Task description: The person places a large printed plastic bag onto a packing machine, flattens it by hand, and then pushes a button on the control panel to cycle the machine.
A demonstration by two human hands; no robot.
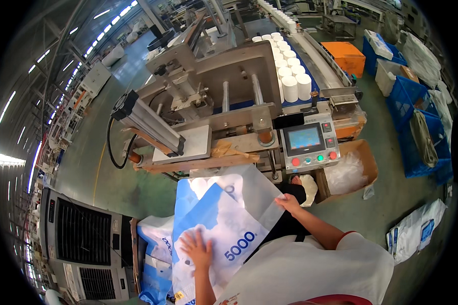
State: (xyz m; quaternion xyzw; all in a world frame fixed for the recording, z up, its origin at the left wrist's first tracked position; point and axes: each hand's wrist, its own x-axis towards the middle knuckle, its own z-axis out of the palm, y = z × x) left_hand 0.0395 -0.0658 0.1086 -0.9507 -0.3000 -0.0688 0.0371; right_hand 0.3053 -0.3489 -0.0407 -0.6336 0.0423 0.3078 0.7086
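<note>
2 hands work 1 blue-and-white plastic bag [224, 213] at a packing station. You hold the bag spread out in front of your body, its mouth end reaching up toward the machine. Your left hand [197, 250] lies flat on the lower part of the bag, fingers splayed and not closed on anything. Your right hand [288, 203] pinches the bag's right edge between fingers and thumb.

Just below and left of your left hand, a stack of matching blue-and-white bags [155, 241] rests beside a grey ventilated cabinet [81, 236]. Directly beyond the bag's top edge stands the metal packing machine [213, 96], with a wooden board [198, 163] along its front. Up and right of your right hand, close by, sits a control panel [309, 142] with a small blue screen and red and green buttons. Farther right of that grip, an open cardboard box [358, 170] holds clear plastic. Well beyond both hands, white rolls [290, 66] crowd a blue conveyor, and blue crates [412, 101] line the floor at far right.
</note>
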